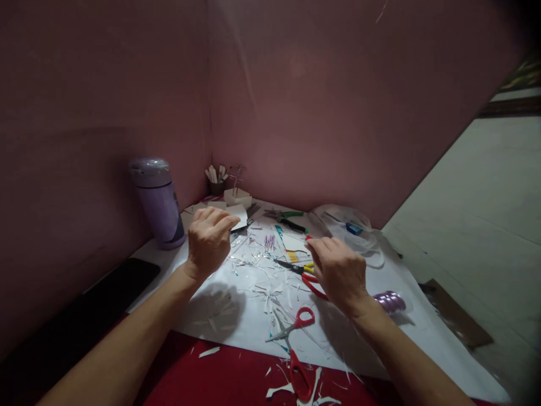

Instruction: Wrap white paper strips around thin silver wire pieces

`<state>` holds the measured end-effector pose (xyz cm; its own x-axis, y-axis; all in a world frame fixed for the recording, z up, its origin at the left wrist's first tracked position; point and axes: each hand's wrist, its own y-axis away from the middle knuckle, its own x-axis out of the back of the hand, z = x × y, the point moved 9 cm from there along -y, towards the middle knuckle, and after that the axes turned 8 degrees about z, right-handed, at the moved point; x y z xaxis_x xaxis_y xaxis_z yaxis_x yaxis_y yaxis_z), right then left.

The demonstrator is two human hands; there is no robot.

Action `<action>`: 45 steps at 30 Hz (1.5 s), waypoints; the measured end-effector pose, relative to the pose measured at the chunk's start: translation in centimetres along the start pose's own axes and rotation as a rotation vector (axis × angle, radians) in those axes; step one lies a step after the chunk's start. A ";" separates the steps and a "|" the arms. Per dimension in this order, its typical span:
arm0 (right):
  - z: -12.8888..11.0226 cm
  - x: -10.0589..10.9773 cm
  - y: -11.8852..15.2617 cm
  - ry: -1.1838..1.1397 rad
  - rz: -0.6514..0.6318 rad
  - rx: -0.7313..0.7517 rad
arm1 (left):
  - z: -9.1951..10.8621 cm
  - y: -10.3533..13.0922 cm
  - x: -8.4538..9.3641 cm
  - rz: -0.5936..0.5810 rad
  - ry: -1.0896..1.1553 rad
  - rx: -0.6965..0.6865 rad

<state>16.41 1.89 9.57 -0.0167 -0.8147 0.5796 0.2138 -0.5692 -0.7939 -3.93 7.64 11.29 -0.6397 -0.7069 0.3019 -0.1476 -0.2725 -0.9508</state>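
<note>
My left hand (210,238) is raised over the left part of the white sheet (257,332), its fingers pressed together; what they hold, if anything, is too small to make out. On the right, my right hand (340,270) is closed in a pinch, with a small red bit at its fingertips that I cannot identify. Black-bladed scissors (291,266) lie just left of my right hand. Red-handled scissors (304,317) lie open nearer the front edge. Paper scraps (268,290) are scattered between the hands, with a small purple coil (269,242) behind them.
A purple tumbler (158,206) stands at the left beside a dark flat object (127,276). Green-handled pliers (291,220), a white box (237,197) and a pot of sticks (217,183) are at the back. A clear plastic bag (346,225) and purple spool (389,303) lie right.
</note>
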 end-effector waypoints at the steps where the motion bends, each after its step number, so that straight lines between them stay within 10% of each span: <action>1: 0.4 0.4 -0.3 -0.013 0.009 -0.011 | -0.3 0.0 0.3 0.027 -0.004 0.031; 9: 7.6 6.3 -0.8 -0.494 0.593 -0.511 | -1.0 0.1 1.5 0.152 0.312 0.325; 13: 5.0 4.6 -1.3 -0.987 0.339 -0.554 | 0.6 0.7 0.2 0.137 0.892 0.697; 18: -0.7 6.8 -1.3 -1.211 0.069 -0.461 | 8.7 2.6 -2.8 -0.391 1.514 1.011; 25: 0.4 8.3 -0.9 -1.534 0.151 -0.777 | 17.4 7.5 -2.1 -1.078 1.842 1.236; 29: 2.9 8.2 -0.8 -1.664 0.289 -0.943 | 17.5 8.6 -1.4 -1.267 1.548 0.987; 33: 5.0 9.7 -0.9 -1.579 0.418 -0.915 | 17.3 6.4 0.8 -0.931 1.188 0.136; 38: 4.1 10.1 -1.7 -1.436 0.262 -0.804 | 19.9 11.0 3.3 -0.872 1.001 -0.585; 41: 1.5 6.8 -1.6 -1.426 -0.121 -0.751 | 18.9 11.6 3.1 -0.780 0.865 -0.702; 45: -0.5 2.3 1.7 -1.213 -0.492 -0.672 | 14.0 6.9 1.6 -0.551 0.709 -0.399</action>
<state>16.24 -1.04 9.44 0.9322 -0.1313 0.3372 -0.0603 -0.9752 -0.2132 4.61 -4.55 6.17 -0.6905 0.0444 0.7219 -0.7214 -0.1141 -0.6830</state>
